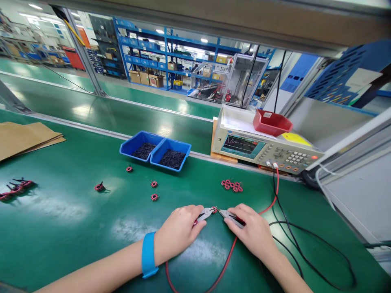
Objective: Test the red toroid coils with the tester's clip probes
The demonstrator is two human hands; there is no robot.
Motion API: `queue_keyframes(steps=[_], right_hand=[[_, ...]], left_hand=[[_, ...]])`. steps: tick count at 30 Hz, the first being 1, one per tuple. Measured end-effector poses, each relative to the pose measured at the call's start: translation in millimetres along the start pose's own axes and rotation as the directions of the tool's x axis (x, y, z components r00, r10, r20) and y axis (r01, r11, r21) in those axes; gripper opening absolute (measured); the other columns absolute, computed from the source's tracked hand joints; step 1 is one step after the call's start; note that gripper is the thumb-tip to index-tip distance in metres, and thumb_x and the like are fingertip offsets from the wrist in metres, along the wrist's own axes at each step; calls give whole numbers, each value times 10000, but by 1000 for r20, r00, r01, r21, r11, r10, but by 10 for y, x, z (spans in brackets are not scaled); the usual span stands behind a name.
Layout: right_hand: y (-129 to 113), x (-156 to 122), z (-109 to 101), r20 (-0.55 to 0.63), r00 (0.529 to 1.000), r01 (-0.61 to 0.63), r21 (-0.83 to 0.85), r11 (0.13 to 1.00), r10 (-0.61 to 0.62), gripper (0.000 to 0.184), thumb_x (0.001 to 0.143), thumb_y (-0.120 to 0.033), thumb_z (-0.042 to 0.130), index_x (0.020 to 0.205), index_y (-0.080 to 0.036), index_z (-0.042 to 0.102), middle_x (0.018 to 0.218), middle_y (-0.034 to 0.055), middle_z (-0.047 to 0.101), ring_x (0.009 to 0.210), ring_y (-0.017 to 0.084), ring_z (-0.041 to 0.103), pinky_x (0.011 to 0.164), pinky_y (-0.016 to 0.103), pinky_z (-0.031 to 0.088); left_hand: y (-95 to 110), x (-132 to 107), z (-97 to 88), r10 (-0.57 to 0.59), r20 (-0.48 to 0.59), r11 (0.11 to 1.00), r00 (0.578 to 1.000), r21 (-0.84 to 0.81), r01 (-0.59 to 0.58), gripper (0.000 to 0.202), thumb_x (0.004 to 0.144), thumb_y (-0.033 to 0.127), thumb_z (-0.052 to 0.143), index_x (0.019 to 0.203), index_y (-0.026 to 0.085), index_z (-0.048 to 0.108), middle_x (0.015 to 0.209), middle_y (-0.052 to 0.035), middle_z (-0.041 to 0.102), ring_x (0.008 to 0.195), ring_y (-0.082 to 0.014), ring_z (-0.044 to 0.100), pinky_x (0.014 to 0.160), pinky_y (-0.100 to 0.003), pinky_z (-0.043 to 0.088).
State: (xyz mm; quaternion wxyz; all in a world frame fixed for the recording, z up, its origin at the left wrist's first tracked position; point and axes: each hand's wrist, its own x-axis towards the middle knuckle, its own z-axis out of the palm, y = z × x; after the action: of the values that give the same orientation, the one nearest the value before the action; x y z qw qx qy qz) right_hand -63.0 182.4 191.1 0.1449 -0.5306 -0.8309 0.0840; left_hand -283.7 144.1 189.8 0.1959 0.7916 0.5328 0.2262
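My left hand (180, 226), wearing a blue wristband (149, 255), is closed around grey-jawed pliers (207, 212) with a red handle. Their tips meet a small red-wound toroidal coil (214, 210) just above the green tabletop. From the other side, my right hand (252, 228) grips a second pair of grey pliers (229, 215), its tips close to the same coil. Whether those tips touch a wire of the coil is too small to tell. Behind my right hand lies a cluster of similar coils (232, 185).
Two blue bins (183, 166) of black pieces stand behind several single coils (154, 197). A bench tester (244, 147) with a lit screen carries a red bin (271, 123). Red cable (224, 268) and black cable (328, 244) loop around my hands. Cardboard (27, 138) lies left.
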Motion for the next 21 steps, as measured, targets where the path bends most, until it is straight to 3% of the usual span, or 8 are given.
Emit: queue_keyframes(steps=[12, 17, 21], right_hand=[[18, -8, -13, -30, 999, 24, 11, 1000, -23, 159, 820, -357, 524, 891, -278, 643, 810, 1, 615, 772, 172, 586, 607, 259, 439], [126, 48, -92, -107, 994, 46, 116, 992, -34, 247, 859, -395, 463, 988, -279, 639, 926, 9, 654, 823, 169, 605, 677, 263, 484], [120, 96, -128, -141, 986, 104, 75, 992, -93, 282, 885, -409, 426, 1044, -300, 632, 956, -6, 668, 878, 168, 586, 716, 274, 492]], left_hand=[[7, 4, -8, -11, -2, 1000, 1000, -25, 11, 257, 863, 313, 433, 1092, 221, 504, 915, -28, 614, 834, -208, 573, 735, -358, 454], [-19, -3, -23, 11, 12, 1000, 1000, -8, -11, 247, 863, 314, 430, 1078, 217, 503, 881, -23, 596, 828, -208, 562, 721, -355, 449], [-26, -7, -25, 22, 20, 1000, 1000, 3, -22, 255, 865, 308, 425, 1092, 213, 490, 893, -30, 589, 830, -211, 557, 724, -359, 450]])
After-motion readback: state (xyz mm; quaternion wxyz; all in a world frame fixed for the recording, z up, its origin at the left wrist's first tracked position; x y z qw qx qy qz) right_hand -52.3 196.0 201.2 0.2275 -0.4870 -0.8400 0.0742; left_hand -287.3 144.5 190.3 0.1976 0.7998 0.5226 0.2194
